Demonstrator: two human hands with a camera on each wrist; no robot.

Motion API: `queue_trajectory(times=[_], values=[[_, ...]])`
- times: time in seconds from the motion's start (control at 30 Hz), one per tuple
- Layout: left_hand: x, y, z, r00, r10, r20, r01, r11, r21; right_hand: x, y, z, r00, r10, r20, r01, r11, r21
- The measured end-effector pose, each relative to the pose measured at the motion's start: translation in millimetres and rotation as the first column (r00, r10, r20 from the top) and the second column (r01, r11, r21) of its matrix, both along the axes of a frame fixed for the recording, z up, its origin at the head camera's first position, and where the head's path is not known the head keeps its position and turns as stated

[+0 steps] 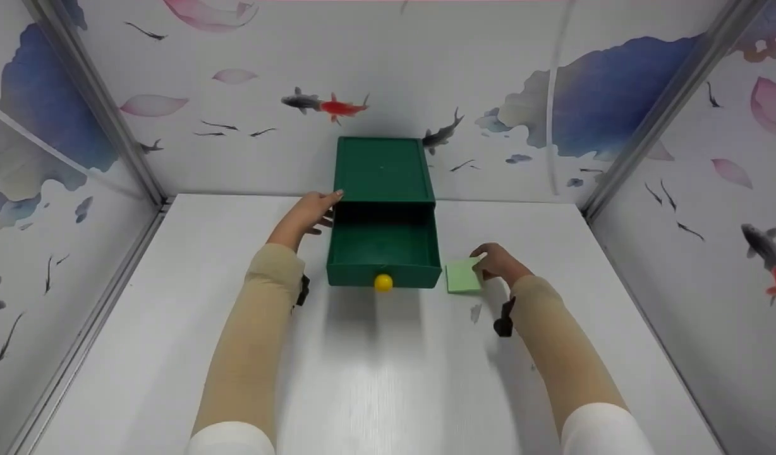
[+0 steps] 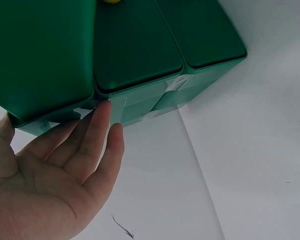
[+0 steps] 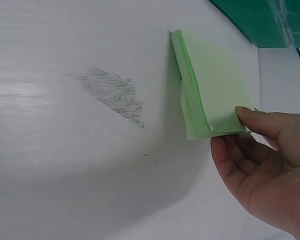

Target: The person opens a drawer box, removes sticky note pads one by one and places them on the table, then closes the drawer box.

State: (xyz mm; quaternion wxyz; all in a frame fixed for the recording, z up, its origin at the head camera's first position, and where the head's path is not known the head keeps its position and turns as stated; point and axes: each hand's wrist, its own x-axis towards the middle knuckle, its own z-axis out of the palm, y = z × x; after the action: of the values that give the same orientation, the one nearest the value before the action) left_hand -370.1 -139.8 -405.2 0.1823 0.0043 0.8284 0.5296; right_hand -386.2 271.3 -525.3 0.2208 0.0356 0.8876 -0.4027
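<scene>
A green drawer cabinet (image 1: 381, 170) stands at the back of the table, its top drawer (image 1: 350, 275) pulled out and showing a bare inside. A yellow knob (image 1: 383, 282) sits on the drawer's front. My left hand (image 1: 308, 216) rests against the cabinet's left side, thumb at the top edge, fingers (image 2: 97, 135) nearly straight along the taped wall. To the right of the drawer, my right hand (image 1: 502, 262) pinches a pad of light green sticky notes (image 1: 462, 277) by one edge. In the right wrist view the thumb lies on the pad's (image 3: 217, 82) face, with fingers beneath.
The white table (image 1: 192, 303) is enclosed by printed panels with fish and petals, the back panel (image 1: 255, 158) right behind the cabinet. Clear tape (image 2: 160, 102) joins the stacked drawer units. A grey scuff (image 3: 115, 92) marks the tabletop near the notes.
</scene>
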Motion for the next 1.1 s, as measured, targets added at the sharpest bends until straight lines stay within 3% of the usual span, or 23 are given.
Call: queue_trajectory(times=[0.17,0.37,0.77,1.1], values=[[-0.8,-0.5,1.2,1.000,0.014,0.003,-0.014,1.000,-0.003,-6.7,-2,-9.7,0.998,-0.048,-0.029,0.049,0.998,0.043],[0.2,-0.6,0.2,1.000,0.013,0.004,-0.013,1.000,-0.014,-3.9,-7,-16.3,0.993,-0.070,-0.098,0.082,0.989,0.124],[2.1,-0.3,0.4,1.000,0.014,0.004,-0.014,1.000,-0.002,1.9,-5,-23.0,0.979,-0.031,-0.202,0.075,0.974,0.212],[3.7,1.2,1.8,1.000,-0.002,-0.014,0.002,1.000,-0.019,2.9,-2,-10.8,0.973,0.061,-0.224,-0.007,0.972,0.233]])
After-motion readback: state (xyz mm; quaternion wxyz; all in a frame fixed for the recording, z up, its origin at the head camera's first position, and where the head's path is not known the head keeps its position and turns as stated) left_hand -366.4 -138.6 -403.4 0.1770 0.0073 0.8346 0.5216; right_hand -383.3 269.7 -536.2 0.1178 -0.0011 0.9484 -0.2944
